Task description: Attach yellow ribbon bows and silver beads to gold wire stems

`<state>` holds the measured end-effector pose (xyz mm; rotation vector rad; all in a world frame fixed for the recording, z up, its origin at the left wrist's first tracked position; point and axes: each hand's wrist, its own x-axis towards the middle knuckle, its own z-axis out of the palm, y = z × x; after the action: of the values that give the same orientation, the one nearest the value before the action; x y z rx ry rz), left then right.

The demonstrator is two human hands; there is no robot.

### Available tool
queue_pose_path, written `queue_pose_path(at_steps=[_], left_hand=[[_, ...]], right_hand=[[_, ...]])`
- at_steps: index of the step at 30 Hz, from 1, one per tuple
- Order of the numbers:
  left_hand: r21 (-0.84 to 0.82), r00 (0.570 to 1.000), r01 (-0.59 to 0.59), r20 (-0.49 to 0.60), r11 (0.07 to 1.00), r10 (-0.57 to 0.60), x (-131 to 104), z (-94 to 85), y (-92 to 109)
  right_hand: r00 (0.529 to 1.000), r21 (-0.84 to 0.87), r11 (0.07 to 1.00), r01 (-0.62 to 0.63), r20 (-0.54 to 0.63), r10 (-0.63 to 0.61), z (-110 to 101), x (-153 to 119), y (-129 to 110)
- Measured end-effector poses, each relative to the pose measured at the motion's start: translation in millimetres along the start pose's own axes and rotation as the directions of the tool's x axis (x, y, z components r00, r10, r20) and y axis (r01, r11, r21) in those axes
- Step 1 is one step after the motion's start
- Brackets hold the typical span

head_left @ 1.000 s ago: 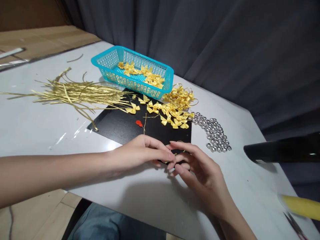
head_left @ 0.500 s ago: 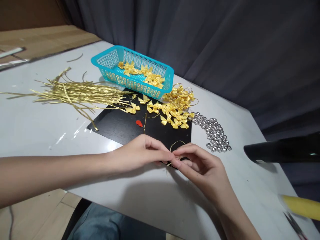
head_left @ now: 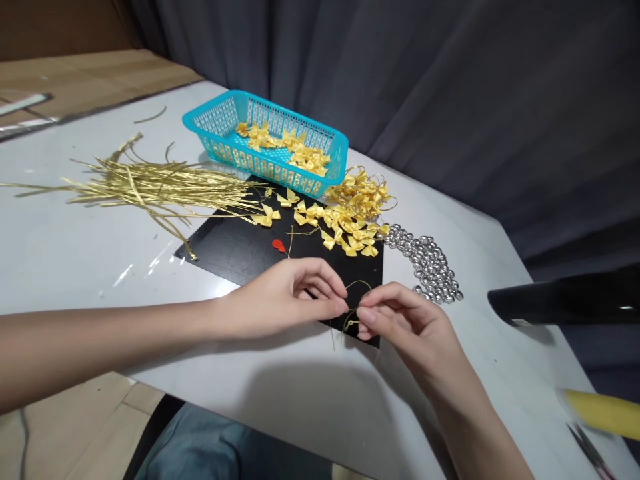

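A thin gold cord [head_left: 358, 283] loops up between my two hands over the near corner of the black mat [head_left: 235, 250]. My left hand [head_left: 295, 293] pinches it between thumb and fingertips. Just to the right, my right hand [head_left: 400, 317] pinches the same cord, its thumb and index finger pressed together. Loose cord ends hang below the fingers, one with a small knot or curl. Several yellow ribbon bows [head_left: 350, 230] lie on the mat beyond my hands. A small red piece [head_left: 279, 246] rests near a short bit of gold cord.
A turquoise basket [head_left: 265, 175] with yellow bows stands at the back. Left of it lies a bundle of gold cords [head_left: 170, 187]. Silver bells or beads [head_left: 435, 267] are heaped to the right. A black cylinder [head_left: 560, 300], a yellow object [head_left: 600, 410] and scissors [head_left: 587, 447] are at the right.
My hands have moved slightly apart, the right one a little to the right, so the cord between them shows more. The things on the table stay where they were.
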<state>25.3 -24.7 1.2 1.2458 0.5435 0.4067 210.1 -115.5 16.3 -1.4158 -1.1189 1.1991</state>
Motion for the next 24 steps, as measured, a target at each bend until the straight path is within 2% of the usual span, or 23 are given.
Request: queue_pose_path(at_steps=[4, 7, 14, 20, 24], left_hand=[[0.168, 0.985, -0.167, -0.007, 0.972, 0.17, -2.9, -0.2, -3.0], [0.227, 0.978, -0.206, 0.016, 0.952, 0.208, -5.7, 1.2, -0.8], [-0.031, 0.997, 0.007, 0.077, 0.999, -0.005, -6.1, 6.1, -2.2], [-0.23, 0.995, 0.085, 0.075, 0.97, -0.069, -5.6, 8.3, -4.6], [-0.309, 0.996, 0.071, 0.071, 0.948, -0.051, -5.1, 7.7, -5.7]], right_hand=[[0.991, 0.071, 0.989, -0.127, -0.027, 0.129, 1.0, -1.9, -4.0], [0.991, 0.14, 0.982, -0.13, 0.041, 0.126, 1.5, -1.2, -5.8], [0.998, 0.183, 0.982, -0.042, 0.043, 0.035, 3.5, -1.1, 0.2], [0.998, 0.177, 0.983, 0.052, 0.025, -0.057, 5.4, -1.8, 3.0], [0.996, 0.168, 0.982, 0.09, 0.005, -0.092, 6.6, -2.5, 2.6]])
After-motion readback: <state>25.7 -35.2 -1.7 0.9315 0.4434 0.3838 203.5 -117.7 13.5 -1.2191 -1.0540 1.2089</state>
